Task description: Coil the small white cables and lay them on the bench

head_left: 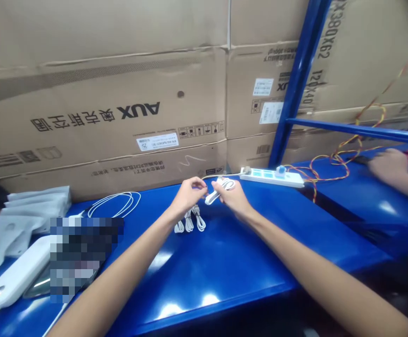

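Note:
My right hand [234,199] grips a folded bundle of white cable [213,194] above the blue tabletop [189,271]. Close by on its left, my left hand [191,193] has thumb and fingers pinched together, near the end of that bundle. Whether anything small sits in this pinch I cannot make out. Below the two hands lie several coiled white cables [189,222], side by side on the table, partly hidden by my left hand.
A white power strip [272,177] lies behind my right hand, beside a tangled red-yellow cord [337,161]. Stacked cartons [101,93] wall the back. At left are wrapped white items [38,201] and a long white device [17,276]. Another person's hand [389,164] rests at right.

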`<state>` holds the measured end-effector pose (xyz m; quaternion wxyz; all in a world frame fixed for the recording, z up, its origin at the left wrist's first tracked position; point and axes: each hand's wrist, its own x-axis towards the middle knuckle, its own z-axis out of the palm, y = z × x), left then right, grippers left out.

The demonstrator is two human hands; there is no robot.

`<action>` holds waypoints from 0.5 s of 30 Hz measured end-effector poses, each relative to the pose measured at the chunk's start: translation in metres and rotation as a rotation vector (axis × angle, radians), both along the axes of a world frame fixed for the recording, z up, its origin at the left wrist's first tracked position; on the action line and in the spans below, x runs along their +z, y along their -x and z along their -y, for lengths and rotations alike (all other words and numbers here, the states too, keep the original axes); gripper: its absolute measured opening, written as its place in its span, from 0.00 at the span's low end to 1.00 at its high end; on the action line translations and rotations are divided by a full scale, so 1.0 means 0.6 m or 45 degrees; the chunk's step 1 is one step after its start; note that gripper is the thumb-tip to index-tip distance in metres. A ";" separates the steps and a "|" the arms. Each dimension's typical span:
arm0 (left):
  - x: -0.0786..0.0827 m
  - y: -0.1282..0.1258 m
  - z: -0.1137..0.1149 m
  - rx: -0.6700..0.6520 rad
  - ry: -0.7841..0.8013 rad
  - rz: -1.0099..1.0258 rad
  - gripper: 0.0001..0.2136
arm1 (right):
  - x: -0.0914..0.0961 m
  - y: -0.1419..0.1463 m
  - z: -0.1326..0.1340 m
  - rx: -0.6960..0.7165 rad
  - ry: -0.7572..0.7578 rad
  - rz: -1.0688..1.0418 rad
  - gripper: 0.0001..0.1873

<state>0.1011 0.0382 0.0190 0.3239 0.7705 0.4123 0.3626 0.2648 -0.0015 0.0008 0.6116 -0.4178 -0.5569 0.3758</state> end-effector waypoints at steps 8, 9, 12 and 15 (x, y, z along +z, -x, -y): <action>0.005 0.054 0.103 0.008 0.443 0.524 0.11 | 0.013 0.016 0.023 0.186 -0.007 0.171 0.27; 0.003 0.055 0.108 0.009 0.477 0.555 0.12 | 0.014 0.017 0.025 0.202 0.000 0.175 0.27; -0.004 0.054 0.118 -0.019 0.617 0.705 0.13 | 0.013 0.020 0.027 0.250 0.043 0.134 0.26; -0.011 0.051 0.126 -0.119 0.731 0.876 0.13 | 0.009 0.024 0.028 0.298 0.085 0.049 0.24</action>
